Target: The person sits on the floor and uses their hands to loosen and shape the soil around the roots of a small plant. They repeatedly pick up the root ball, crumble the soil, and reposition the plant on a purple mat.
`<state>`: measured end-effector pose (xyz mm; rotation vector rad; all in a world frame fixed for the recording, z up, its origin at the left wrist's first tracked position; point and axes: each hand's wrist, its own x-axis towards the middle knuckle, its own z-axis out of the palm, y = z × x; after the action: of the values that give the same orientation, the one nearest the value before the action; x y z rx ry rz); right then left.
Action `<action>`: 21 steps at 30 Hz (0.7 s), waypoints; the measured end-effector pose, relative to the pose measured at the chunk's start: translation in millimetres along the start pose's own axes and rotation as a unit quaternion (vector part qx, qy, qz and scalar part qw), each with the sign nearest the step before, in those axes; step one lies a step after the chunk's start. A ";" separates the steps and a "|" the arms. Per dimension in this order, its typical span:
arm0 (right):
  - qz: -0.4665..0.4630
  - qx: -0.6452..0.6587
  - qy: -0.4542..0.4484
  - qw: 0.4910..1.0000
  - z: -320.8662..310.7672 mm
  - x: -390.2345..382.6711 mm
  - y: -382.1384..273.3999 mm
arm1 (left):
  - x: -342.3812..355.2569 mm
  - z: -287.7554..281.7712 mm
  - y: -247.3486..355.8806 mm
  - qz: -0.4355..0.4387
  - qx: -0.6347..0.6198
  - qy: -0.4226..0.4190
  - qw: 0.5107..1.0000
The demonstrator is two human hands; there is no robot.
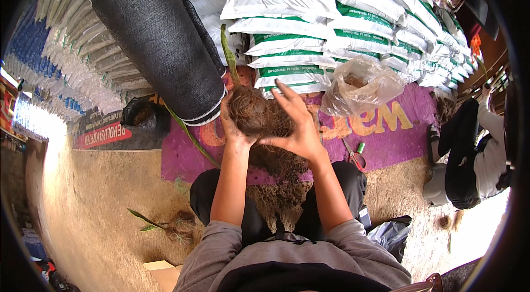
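A brown, fibrous ball [259, 112], like coconut fibre or matted roots, is held up over my lap. One long green leaf [229, 52] with paler edges rises from it. My left hand [236, 131] cups the ball's left and lower side, its fingers partly hidden behind the fibre. At the right side, my right hand [300, 123] is spread wide, thumb beneath the ball and fingers raised; whether it touches the fibre I cannot tell. Loose dark fibre and soil [279, 168] lies below on a purple printed sheet [392, 137].
Red-handled scissors [356, 160] and a green spool [361, 148] lie right. Behind are a clear plastic bag of brown material [356, 85], stacked white-and-green sacks [290, 43] and a black mesh roll [149, 32]. A small plant [171, 226] lies left. Another person [469, 154] sits at right.
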<state>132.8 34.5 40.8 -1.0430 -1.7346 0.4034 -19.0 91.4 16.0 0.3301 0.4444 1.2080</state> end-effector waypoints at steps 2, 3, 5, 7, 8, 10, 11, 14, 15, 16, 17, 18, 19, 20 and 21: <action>-0.004 -0.037 -0.040 0.999 2.5 -2.5 -6.1 | -3.2 5.3 2.7 -0.022 -0.037 0.016 0.999; -0.003 -0.047 -0.058 0.997 6.0 -4.2 -4.3 | -3.5 8.3 2.3 -0.034 -0.056 0.024 0.998; -0.012 -0.076 -0.054 0.996 16.5 -5.4 1.6 | 0.5 1.8 -3.7 -0.035 -0.068 0.005 0.997; -0.020 -0.094 -0.044 0.994 17.1 -8.0 8.7 | -0.1 -1.5 -9.6 -0.055 -0.108 -0.018 0.992; -0.022 -0.093 -0.040 0.995 17.8 -8.5 11.3 | 0.1 -1.6 -11.2 -0.058 -0.118 -0.027 0.991; -0.028 -0.091 -0.032 0.995 19.3 -11.2 14.4 | 4.9 -12.4 -10.9 -0.077 -0.126 -0.043 0.988; -0.030 -0.089 -0.028 0.995 20.9 -11.9 14.6 | 6.4 -13.5 -10.2 -0.086 -0.130 -0.052 0.986; -0.019 -0.074 -0.035 0.996 20.9 -7.8 14.4 | 7.3 -8.9 -10.5 -0.078 -0.114 -0.032 0.990; -0.014 -0.071 -0.031 0.997 16.1 -4.5 5.6 | 4.7 -7.1 -9.6 -0.072 -0.101 -0.012 0.992; -0.008 -0.068 -0.027 0.997 11.8 -2.0 -2.3 | 10.7 -9.9 -10.2 -0.064 -0.069 -0.004 0.996; -0.007 -0.041 -0.002 0.999 7.7 -1.4 -7.2 | 9.9 -10.0 -12.8 -0.056 -0.068 -0.023 0.996; -0.028 -0.073 0.038 0.996 10.9 -3.6 -9.2 | 8.1 -10.0 -16.7 -0.047 -0.067 -0.042 0.996; -0.050 -0.104 0.079 0.990 16.2 -6.5 -12.8 | 5.7 -9.6 -21.7 -0.039 -0.066 -0.060 0.995; -0.076 -0.142 0.097 0.982 20.3 -10.1 -10.8 | 3.2 -1.6 -30.3 -0.026 -0.029 -0.029 0.999; -0.104 -0.177 0.114 0.972 27.8 -12.5 -8.3 | 7.3 -6.1 -36.1 -0.015 -0.007 -0.093 0.996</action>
<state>105.6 25.5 27.4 -1.0943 -1.7193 -0.1600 9.6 86.6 -7.5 0.4174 0.2785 1.1397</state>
